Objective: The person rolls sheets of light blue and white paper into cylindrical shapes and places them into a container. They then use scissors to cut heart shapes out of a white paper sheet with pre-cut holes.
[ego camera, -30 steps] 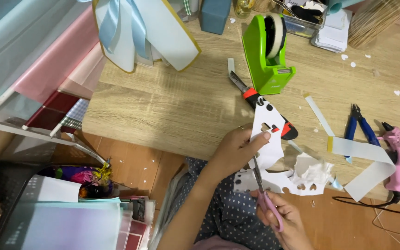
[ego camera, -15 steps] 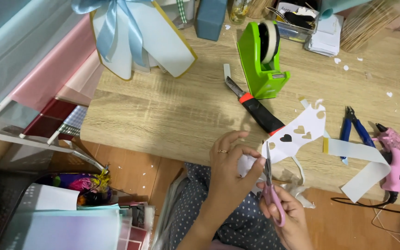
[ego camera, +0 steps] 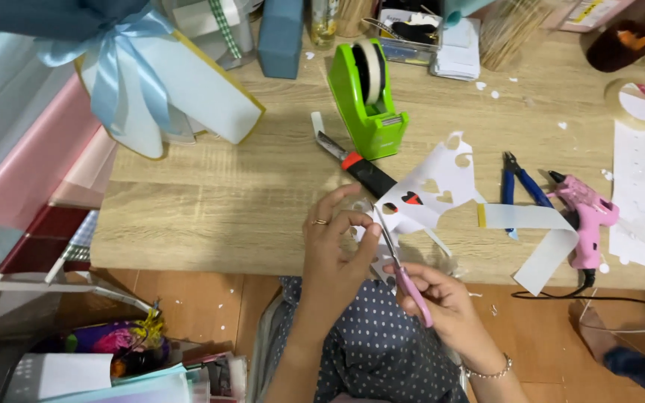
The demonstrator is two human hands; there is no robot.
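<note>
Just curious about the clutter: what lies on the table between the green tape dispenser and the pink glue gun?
In the head view, blue-handled pliers lie between the green tape dispenser and the pink glue gun.

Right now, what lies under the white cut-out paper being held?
Under the white paper lies the far end of a black-and-red utility knife, showing through a cut-out hole. The paper hides the knife's tip and part of the wooden table.

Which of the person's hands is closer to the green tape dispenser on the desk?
Left. The left hand holds the white paper just below the green tape dispenser; the right hand, gripping pink scissors, sits lower, farther away.
</note>
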